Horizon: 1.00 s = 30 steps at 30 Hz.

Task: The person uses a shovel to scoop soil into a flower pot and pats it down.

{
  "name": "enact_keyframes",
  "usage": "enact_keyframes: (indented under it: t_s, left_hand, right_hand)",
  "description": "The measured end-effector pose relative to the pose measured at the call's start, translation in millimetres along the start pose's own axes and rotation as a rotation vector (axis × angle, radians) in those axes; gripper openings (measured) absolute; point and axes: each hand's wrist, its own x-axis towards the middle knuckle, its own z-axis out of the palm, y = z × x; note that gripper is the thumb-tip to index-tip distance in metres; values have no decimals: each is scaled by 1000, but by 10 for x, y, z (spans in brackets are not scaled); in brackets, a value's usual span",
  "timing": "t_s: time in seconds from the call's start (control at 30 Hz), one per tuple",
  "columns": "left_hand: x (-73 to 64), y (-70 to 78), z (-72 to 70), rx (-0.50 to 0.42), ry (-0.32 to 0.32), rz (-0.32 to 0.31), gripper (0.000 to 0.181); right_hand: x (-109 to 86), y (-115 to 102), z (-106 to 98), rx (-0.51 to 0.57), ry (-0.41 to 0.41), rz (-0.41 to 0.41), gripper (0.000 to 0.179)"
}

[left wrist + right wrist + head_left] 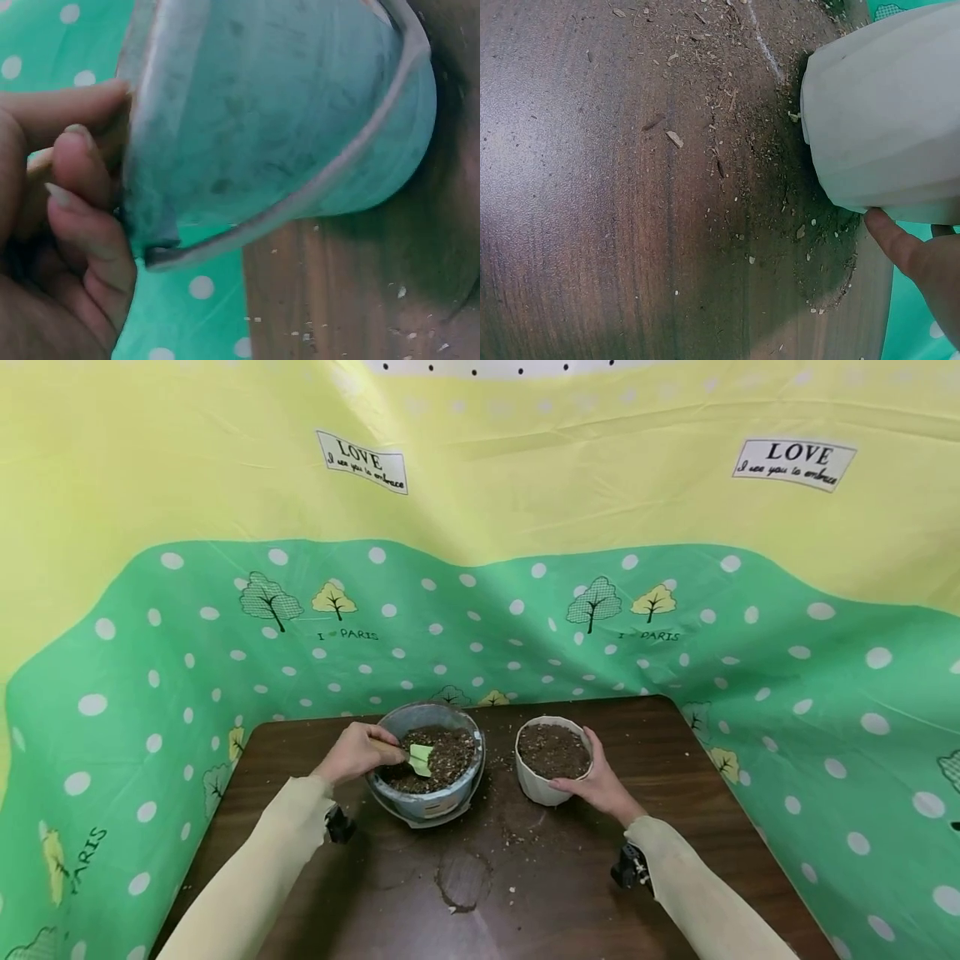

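My left hand (358, 752) grips the wooden handle of a small trowel (420, 759) with a pale green blade. The blade is at the dark soil (442, 767) inside a grey-blue bucket (433, 803). In the left wrist view, the curled fingers (86, 217) are beside the bucket's rim, and the bucket's handle (330, 176) hangs down its side. My right hand (600, 783) holds a white ribbed pot (537, 787) by its right side, thumb in front. Dark soil (553, 751) fills that pot to near the rim. Most right-hand fingers are hidden in the right wrist view.
Both containers stand on a dark wooden table (570, 877). Soil crumbs (517, 839) lie between and in front of them, with a ring-shaped soil mark (462, 910) nearer me. A green and yellow printed cloth (480, 610) hangs behind the table and along its sides.
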Motion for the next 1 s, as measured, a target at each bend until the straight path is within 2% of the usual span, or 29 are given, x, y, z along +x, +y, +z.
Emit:
enact_keyframes:
  t_s: [0.07, 0.17, 0.37, 0.6, 0.73, 1.0]
  left_hand:
    - [-12, 19, 23, 39, -11, 9, 21]
    - [-34, 36, 55, 41, 2, -7, 19]
    - [-82, -4, 128, -77, 72, -62, 24]
    - [-114, -54, 130, -131, 155, -52, 28]
    - [-131, -73, 96, -173, 189, -47, 31]
    - [-174, -108, 33, -270, 194, -61, 39]
  right_hand:
    - [-5, 5, 0, -5, 0, 11, 117]
    - [-16, 12, 5, -11, -6, 29, 117]
    - [-42, 9, 9, -3, -11, 43, 117]
    - [-56, 5, 18, -4, -5, 16, 116]
    - [-5, 85, 10, 8, -2, 11, 117]
    - [142, 342, 17, -29, 33, -6, 122]
